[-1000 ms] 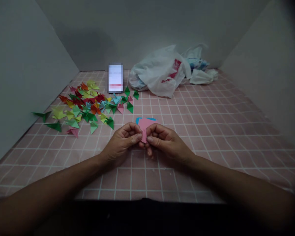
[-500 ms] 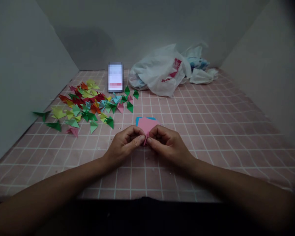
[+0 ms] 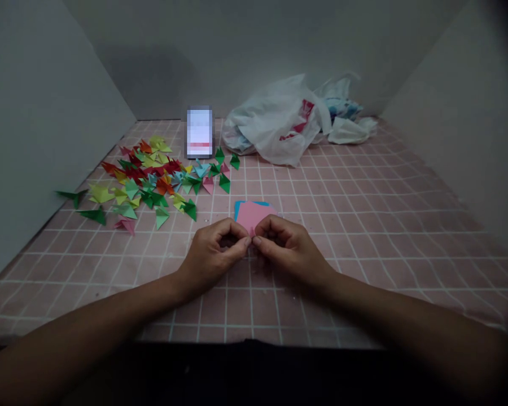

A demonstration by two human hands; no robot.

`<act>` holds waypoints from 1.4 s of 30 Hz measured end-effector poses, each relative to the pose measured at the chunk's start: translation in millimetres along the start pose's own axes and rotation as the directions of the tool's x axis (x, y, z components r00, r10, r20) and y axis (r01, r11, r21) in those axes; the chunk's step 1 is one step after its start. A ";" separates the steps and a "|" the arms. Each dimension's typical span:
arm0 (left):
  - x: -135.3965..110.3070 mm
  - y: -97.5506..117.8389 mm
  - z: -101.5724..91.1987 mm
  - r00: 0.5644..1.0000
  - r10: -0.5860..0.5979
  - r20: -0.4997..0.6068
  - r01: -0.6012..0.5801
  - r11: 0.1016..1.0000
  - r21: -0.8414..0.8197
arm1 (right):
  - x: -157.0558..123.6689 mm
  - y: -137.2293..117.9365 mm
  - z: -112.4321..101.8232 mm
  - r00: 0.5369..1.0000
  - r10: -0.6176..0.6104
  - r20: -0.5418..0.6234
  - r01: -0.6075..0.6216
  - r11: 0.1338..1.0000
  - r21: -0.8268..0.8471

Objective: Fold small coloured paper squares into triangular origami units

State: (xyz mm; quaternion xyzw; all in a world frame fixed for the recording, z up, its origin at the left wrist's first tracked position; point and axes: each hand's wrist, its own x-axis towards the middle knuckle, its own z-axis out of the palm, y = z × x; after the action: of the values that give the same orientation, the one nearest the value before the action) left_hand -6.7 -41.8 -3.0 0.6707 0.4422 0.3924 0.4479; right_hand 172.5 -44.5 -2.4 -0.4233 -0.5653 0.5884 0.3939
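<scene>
My left hand (image 3: 218, 248) and my right hand (image 3: 290, 245) meet fingertip to fingertip at the middle of the table, both in a pinch. Between them is a small folded pink paper piece (image 3: 252, 232), mostly covered by the thumbs and fingers. Just beyond lies a pink paper sheet (image 3: 254, 213), with the corners of a blue sheet (image 3: 237, 207) showing beneath it. A pile of small folded paper cranes (image 3: 152, 183) in green, yellow, red, orange, blue and pink spreads out to the left.
A phone (image 3: 199, 132) with a lit, blurred screen stands behind the cranes. White plastic bags (image 3: 275, 124) lie crumpled at the back, a smaller one (image 3: 349, 129) to their right. Walls enclose the pink checked tablecloth (image 3: 364, 225) at the left, back and right.
The pink folded piece between my fingertips has turned and shows less below the thumbs. My thumb tips have come closer together. Everything on the table stays in place.
</scene>
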 end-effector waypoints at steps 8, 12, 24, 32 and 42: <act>-0.5 1.8 3.3 0.999 -0.040 -0.018 0.037 0.985 -0.166 | 0.5 -1.1 1.6 1.000 -0.003 0.021 0.002 1.000 0.012; 0.3 2.5 3.1 1.000 -0.023 -0.020 0.021 0.991 -0.133 | -0.2 -2.9 1.9 0.999 0.010 0.035 -0.010 1.000 0.003; -0.5 3.6 2.4 0.999 0.031 0.014 -0.030 0.995 -0.091 | -0.3 -0.9 -0.2 0.999 -0.028 0.032 0.030 0.997 -0.064; -0.7 3.8 1.7 1.000 0.003 0.001 -0.003 0.995 -0.099 | -0.1 0.7 1.2 0.997 -0.073 0.000 0.073 0.991 -0.110; -1.2 3.5 1.8 1.000 -0.011 -0.002 0.011 0.995 -0.104 | -0.7 2.8 1.0 0.994 -0.109 -0.023 0.104 0.981 -0.163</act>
State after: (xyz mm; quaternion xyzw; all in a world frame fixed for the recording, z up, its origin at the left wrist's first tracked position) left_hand -4.6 -44.1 -0.4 0.6434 0.4256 0.4133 0.4838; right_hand 171.8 -45.6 -5.2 -0.4321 -0.6267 0.5118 0.3982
